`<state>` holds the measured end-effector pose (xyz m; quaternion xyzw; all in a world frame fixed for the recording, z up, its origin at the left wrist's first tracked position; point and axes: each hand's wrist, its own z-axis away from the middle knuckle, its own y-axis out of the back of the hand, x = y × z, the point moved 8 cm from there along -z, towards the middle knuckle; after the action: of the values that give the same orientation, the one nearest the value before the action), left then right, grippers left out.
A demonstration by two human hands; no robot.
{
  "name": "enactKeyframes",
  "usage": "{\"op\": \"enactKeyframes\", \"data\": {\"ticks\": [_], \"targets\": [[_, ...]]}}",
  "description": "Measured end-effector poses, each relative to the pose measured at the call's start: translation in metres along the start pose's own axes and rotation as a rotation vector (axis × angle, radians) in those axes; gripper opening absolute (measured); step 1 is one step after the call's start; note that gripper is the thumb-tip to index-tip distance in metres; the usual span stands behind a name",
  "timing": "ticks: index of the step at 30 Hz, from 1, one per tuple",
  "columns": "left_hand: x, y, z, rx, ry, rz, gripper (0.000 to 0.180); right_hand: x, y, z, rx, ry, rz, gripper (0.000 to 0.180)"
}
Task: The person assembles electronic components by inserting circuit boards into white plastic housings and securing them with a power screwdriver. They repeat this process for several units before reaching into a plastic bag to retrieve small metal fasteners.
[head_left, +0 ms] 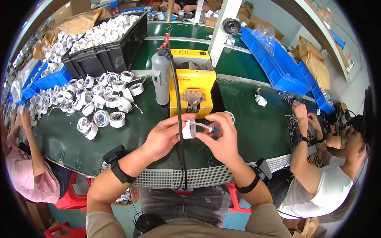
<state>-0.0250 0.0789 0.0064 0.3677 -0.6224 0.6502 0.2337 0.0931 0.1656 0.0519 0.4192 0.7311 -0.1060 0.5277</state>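
My left hand (162, 137) is closed round a short white cylindrical housing (187, 130), its open end turned to the right. Thin pale wires (199, 125) run out of that end toward my right hand (224, 141). The fingers of my right hand are pinched on a small part with a blue end (214, 129), partly hidden and blurred. Just beyond my hands stands a yellow machine (192, 85) with a metal fixture on its front. Behind the right fingers, a white round piece (231, 115) shows only in part.
A grey electric screwdriver (160, 79) hangs beside the machine, its black cable (180, 131) dropping past my left hand. Many white housings (101, 118) lie at left, before a full black crate (99, 55). Blue trays (274, 59) stand at right. Co-workers sit on both sides.
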Motion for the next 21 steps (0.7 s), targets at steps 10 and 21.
{"op": "enactKeyframes", "data": {"ticks": [10, 21], "targets": [[0.017, 0.0, 0.004, 0.056, -0.127, 0.016, 0.029, -0.031, 0.009, 0.0, 0.1, 0.38, 0.319, 0.009], [0.015, -0.014, 0.007, -0.065, -0.157, 0.074, 0.042, 0.016, 0.0, -0.003, 0.017, -0.134, -0.406, 0.01]]}}
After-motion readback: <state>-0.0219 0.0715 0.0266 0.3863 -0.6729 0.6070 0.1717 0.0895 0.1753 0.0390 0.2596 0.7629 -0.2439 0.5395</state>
